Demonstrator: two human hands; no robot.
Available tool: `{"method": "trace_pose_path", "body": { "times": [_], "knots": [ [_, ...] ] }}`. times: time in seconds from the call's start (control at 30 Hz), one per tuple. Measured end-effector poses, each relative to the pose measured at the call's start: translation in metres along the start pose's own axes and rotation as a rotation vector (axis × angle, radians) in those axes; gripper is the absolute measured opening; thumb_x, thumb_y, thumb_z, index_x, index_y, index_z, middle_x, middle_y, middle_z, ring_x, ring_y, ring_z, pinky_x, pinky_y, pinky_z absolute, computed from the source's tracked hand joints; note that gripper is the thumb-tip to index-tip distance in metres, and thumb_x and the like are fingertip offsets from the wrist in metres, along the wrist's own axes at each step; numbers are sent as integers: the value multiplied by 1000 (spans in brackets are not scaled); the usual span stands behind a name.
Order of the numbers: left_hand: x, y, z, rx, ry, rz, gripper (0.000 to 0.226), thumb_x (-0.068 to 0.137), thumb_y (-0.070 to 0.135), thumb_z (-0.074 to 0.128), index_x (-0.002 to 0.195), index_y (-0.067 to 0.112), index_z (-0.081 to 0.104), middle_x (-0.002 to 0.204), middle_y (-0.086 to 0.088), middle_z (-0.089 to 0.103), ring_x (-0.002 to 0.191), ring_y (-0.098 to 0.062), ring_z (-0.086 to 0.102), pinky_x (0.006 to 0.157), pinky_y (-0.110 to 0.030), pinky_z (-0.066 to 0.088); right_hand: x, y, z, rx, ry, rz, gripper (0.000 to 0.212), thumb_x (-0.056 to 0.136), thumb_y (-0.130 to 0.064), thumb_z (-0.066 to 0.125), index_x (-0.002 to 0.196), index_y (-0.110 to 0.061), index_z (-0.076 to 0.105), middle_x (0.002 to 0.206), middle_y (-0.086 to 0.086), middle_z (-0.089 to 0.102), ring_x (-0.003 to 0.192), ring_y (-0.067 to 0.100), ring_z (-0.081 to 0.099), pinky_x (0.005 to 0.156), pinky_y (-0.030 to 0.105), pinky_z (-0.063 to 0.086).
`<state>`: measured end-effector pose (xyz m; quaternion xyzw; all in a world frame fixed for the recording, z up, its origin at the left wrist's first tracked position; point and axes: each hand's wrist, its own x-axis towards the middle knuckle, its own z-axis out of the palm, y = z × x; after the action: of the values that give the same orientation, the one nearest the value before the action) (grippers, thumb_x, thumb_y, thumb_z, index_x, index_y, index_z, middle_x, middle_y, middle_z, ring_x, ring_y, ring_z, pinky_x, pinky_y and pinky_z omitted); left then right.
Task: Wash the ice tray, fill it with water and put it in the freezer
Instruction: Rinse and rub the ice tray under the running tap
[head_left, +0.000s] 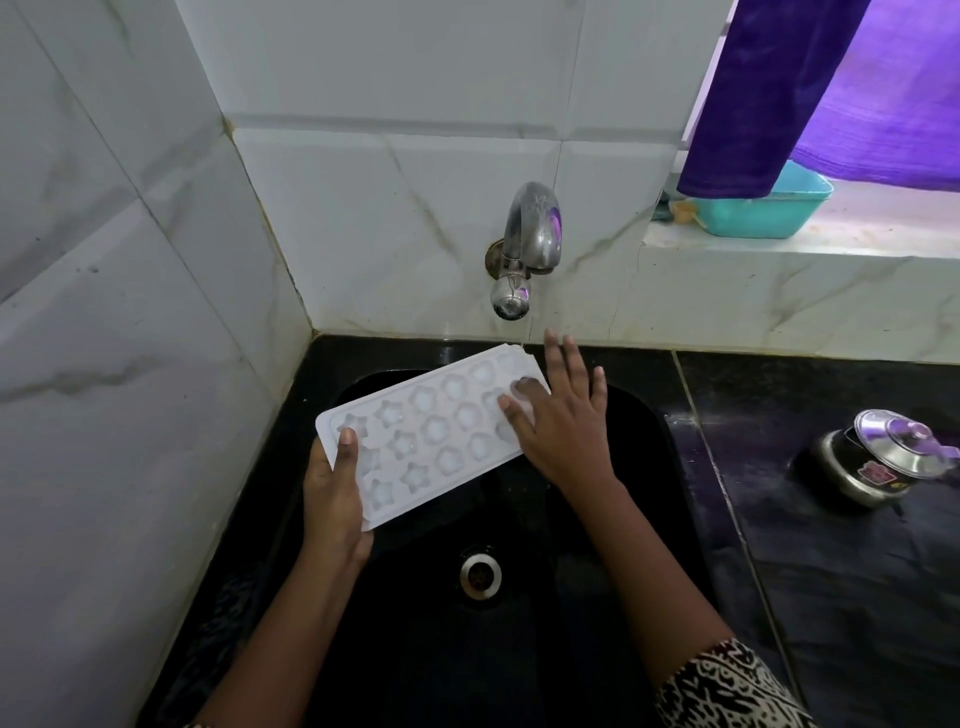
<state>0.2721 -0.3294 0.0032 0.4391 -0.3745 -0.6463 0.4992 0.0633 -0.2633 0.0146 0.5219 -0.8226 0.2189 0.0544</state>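
The left hand (335, 499) grips the near-left short end of the white ice tray (431, 431), thumb on top over a corner cell and fingers hidden beneath. The right hand (563, 421) lies flat and spread, fingers straight, its fingertips pressing on the cells at the tray's far-right end; it holds nothing.

The tray is held cells-up above the black sink (644, 467), not resting on it. Its long axis runs from near-left to far-right, so each hand has one end, and the far-right corner sits almost directly below the tap (524, 244) spout (whether water is running is hard to make out). Judging by this, washing is under way, and sliding the tray along its length would bring the remaining cells under the spout.

The drain (480, 571) lies below, nearer the person. A lidded steel pot (878, 462) stands well apart on the counter to the right.
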Motion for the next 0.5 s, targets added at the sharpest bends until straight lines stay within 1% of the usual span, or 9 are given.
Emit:
{"method": "trace_pose_path", "body": {
  "times": [0.1,0.17,0.2,0.23,0.3,0.33,0.4,0.47,0.5],
  "knots": [
    [4,1,0,-9,33,16,21,97,32,49,115,26,56,109,1,68,98,-17,68,76,-34,59,-2,1,4,26,-94,-36,71,85,-67,16,128,-27,55,160,-1,1,141,8,-20,114,47,-5],
    [3,1,-1,12,27,34,19,97,31,49,113,26,57,107,1,68,93,-14,69,69,-28,59,0,7,1,62,-89,1,69,85,-66,13,117,-30,62,160,-2,-1,140,7,-22,114,46,-7],
    [2,0,0,21,21,33,17,97,30,49,111,27,58,105,2,69,91,-14,69,68,-28,59,1,8,0,70,-59,19,67,86,-64,14,113,-29,64,160,-1,-1,141,8,-21,115,47,-7],
    [0,0,2,19,18,27,15,97,30,48,109,28,58,103,2,69,89,-13,70,68,-28,59,0,5,1,61,-35,18,65,87,-64,16,115,-28,62,160,0,-2,142,10,-19,115,48,-6],
    [2,0,3,10,30,13,16,98,30,48,110,28,58,103,2,69,89,-14,70,71,-31,60,-2,-3,5,46,-58,-13,71,86,-67,16,131,-26,52,160,-1,-6,142,10,-21,115,47,-7],
    [4,1,2,11,39,16,18,98,31,48,112,26,58,105,1,69,91,-16,69,73,-32,60,-3,-3,7,67,-88,-16,73,85,-69,15,134,-26,49,160,-2,-7,141,9,-23,114,46,-8],
    [6,2,0,17,42,26,23,97,32,50,117,23,57,107,0,68,95,-17,68,75,-33,59,-3,7,6,90,-96,-14,69,85,-67,15,127,-30,55,160,-4,-7,141,9,-23,114,46,-8],
    [4,1,0,19,27,32,19,97,31,50,113,25,59,103,2,70,93,-16,69,72,-32,60,-3,12,5,49,-51,0,61,88,-63,17,121,-32,58,160,-2,-6,143,12,-21,114,48,-8],
    [2,0,2,17,21,32,17,97,30,49,110,26,59,101,3,71,90,-15,70,69,-30,59,-3,9,6,37,-36,4,61,88,-64,19,123,-31,56,160,-1,-6,144,13,-20,114,48,-8]
  ]
}}
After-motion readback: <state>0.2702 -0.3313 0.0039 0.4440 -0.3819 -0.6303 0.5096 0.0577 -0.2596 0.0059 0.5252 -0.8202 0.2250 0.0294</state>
